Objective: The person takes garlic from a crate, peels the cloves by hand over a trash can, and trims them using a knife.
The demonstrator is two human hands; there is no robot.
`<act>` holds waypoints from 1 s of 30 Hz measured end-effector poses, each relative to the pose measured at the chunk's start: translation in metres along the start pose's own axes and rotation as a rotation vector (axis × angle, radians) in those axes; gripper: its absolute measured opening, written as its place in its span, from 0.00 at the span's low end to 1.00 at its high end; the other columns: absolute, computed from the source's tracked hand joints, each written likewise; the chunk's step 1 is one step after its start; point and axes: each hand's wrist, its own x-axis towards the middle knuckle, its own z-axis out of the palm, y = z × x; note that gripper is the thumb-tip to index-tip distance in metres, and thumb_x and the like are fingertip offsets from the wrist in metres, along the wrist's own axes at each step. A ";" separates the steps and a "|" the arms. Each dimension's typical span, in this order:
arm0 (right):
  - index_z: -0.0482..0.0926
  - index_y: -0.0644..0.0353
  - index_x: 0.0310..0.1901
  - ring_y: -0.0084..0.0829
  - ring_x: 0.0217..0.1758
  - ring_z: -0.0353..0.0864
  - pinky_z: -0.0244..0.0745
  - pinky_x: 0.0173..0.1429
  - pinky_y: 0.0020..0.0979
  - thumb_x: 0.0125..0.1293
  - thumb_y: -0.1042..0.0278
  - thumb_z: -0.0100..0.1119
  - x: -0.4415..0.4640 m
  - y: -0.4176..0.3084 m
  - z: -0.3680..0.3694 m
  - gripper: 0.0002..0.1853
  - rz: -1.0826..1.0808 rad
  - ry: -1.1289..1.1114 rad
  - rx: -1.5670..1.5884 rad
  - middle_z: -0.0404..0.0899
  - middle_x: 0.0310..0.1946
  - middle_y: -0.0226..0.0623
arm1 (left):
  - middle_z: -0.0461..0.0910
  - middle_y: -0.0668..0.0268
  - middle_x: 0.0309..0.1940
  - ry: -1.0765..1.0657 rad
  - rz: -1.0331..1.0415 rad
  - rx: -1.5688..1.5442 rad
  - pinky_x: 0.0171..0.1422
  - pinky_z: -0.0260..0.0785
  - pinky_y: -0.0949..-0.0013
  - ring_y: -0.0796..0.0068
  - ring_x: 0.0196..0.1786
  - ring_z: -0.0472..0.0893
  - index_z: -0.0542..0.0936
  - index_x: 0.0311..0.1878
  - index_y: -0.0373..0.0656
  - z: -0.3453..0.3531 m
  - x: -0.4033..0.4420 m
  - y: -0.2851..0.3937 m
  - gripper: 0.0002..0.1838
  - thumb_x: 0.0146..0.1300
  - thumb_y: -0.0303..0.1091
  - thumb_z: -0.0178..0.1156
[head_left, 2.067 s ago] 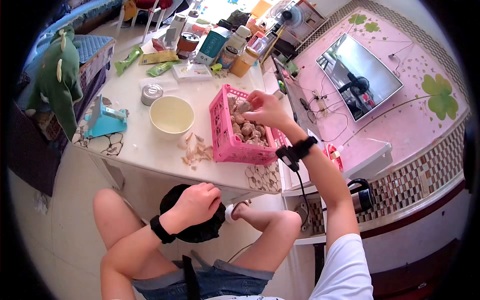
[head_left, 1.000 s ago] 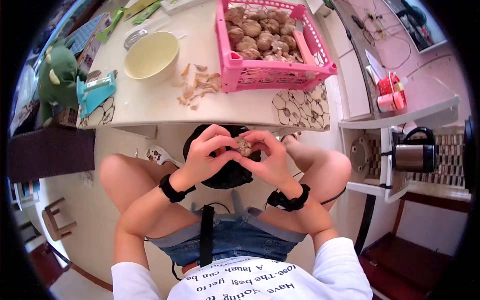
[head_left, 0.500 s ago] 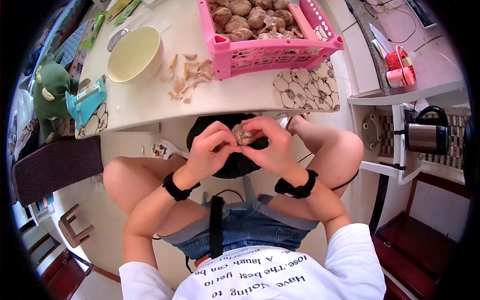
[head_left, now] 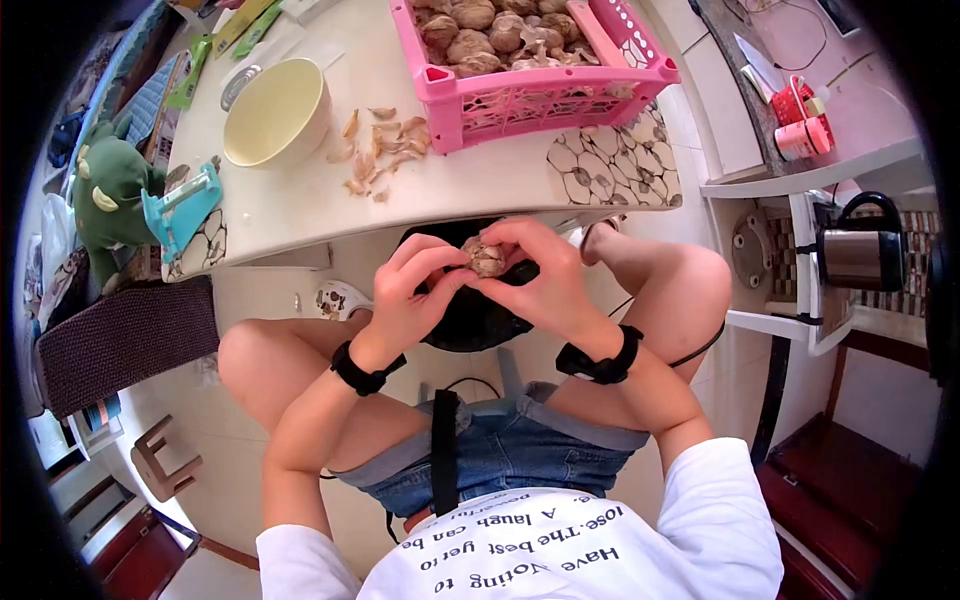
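A brownish garlic bulb (head_left: 487, 258) is held between both hands, over a black bin (head_left: 470, 325) below the table edge. My right hand (head_left: 535, 275) grips the bulb from the right, thumb and fingers curled round it. From the left, my left hand (head_left: 420, 285) pinches at the bulb's side with thumb and forefinger. Loose garlic cloves (head_left: 385, 145) lie scattered on the table beyond my hands. Behind them on the right stands a pink plastic basket (head_left: 540, 105) full of garlic bulbs (head_left: 475, 45).
A pale yellow bowl (head_left: 277, 112) sits on the table (head_left: 300, 210) left of the cloves. By the left corner are a turquoise holder (head_left: 185, 210) and a green plush toy (head_left: 110, 190). An electric kettle (head_left: 860, 250) stands on a shelf at right.
The bulb has turned slightly in my fingers and both hands have shifted a little upward. The whole view has shifted slightly.
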 end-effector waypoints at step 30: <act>0.78 0.57 0.37 0.36 0.32 0.77 0.75 0.36 0.32 0.44 0.71 0.70 -0.004 0.004 -0.002 0.16 0.070 -0.038 -0.067 0.72 0.31 0.35 | 0.75 0.66 0.30 -0.138 0.252 0.319 0.25 0.68 0.70 0.70 0.24 0.77 0.78 0.32 0.43 0.000 0.004 -0.006 0.12 0.41 0.17 0.60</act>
